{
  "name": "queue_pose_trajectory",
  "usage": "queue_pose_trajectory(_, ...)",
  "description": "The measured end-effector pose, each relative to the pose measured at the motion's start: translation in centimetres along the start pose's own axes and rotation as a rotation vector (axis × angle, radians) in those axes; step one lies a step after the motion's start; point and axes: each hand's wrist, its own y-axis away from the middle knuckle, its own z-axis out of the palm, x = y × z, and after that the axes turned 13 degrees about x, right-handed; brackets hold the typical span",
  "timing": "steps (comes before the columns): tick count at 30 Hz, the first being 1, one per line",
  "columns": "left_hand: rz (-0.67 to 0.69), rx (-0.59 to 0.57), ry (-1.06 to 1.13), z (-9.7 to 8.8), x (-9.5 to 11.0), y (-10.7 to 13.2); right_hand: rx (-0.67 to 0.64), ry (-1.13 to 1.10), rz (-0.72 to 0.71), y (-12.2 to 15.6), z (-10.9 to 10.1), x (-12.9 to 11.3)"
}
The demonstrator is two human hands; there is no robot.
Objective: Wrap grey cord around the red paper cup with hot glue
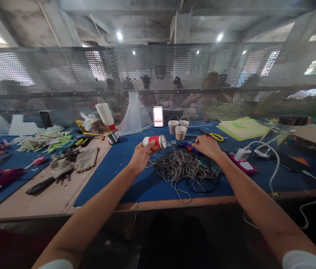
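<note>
Figures beyond a perforated screen (158, 71) at the far side of a workbench are blurred and partly masked by the mesh, their number hard to make out. Both upper arms are cut off at the near edge, where only the ends of pale sleeves show. The left hand (140, 157), its forearm reaching in from the near left, holds a red-and-white paper cup (158, 142) on its side above the blue mat (113, 175), thumb and fingers clamped around it. The right hand (208, 147), palm down with the wrist bent, reaches from the near right to the back end of a blue glue gun (185, 144); its fingers are curled, but their tips are hidden, and whether they close on the handle cannot be told. One tangled heap of gray cord (184, 168) lies between the forearms, nearer than the glue gun. Three small cups (180, 133) with loop handles stand on the far side. Two purple power strips (244, 165) show, one right and one far to the left, the latter cut off by the frame.
</note>
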Motion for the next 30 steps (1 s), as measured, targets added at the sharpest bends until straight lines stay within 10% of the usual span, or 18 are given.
queue_pose_trajectory(13, 0.030, -0.008, -0.018, 0.3, 0.3, 0.5, -0.156, -0.120, 0.006, -0.9, 1.7, 2.5)
queue_pose_trajectory(24, 0.084, 0.013, -0.071, 0.5, 0.3, 0.8, 0.150, -1.255, 0.099, 0.7, -2.0, -0.5)
queue_pose_trajectory(30, 0.088, 0.031, -0.096, 0.5, 0.1, 0.9, 0.257, -1.184, 0.075, 2.4, -2.7, -3.8)
